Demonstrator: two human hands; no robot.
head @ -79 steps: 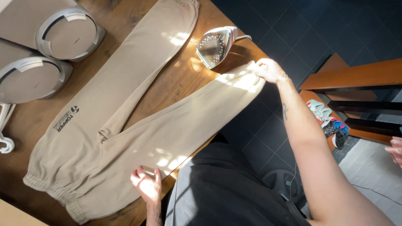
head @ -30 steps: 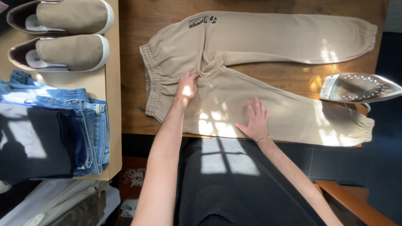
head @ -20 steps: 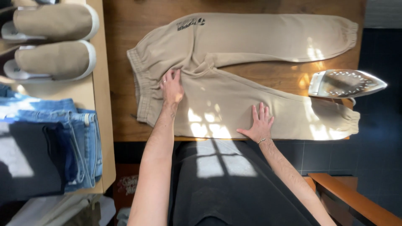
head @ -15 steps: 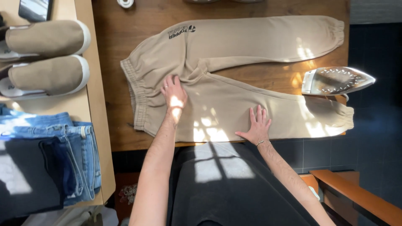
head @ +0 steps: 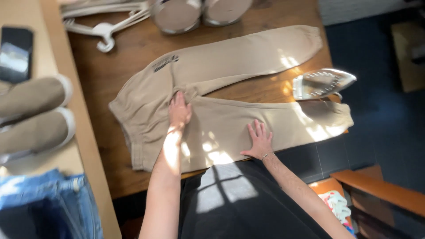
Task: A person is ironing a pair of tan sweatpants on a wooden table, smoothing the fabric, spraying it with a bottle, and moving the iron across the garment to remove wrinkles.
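the beige sweatpants (head: 230,88) lie spread flat on the wooden desk (head: 115,66), which gives both hands a firm surface to press against. the left hand (head: 179,110) rests palm down at the crotch seam, fingers together and extended, gripping nothing; it seems to pin the cloth where the two legs meet. the right hand (head: 259,141) lies flat on the near leg close to the desk edge, fingers spread wide, also holding nothing, as if to smooth the fabric.

the pants' long axis runs across the desk, waistband to the left, cuffs to the right, the legs splayed apart in a narrow v. the iron (head: 321,83) stands on its heel between the cuffs, soleplate off the cloth, probably to keep heat away.
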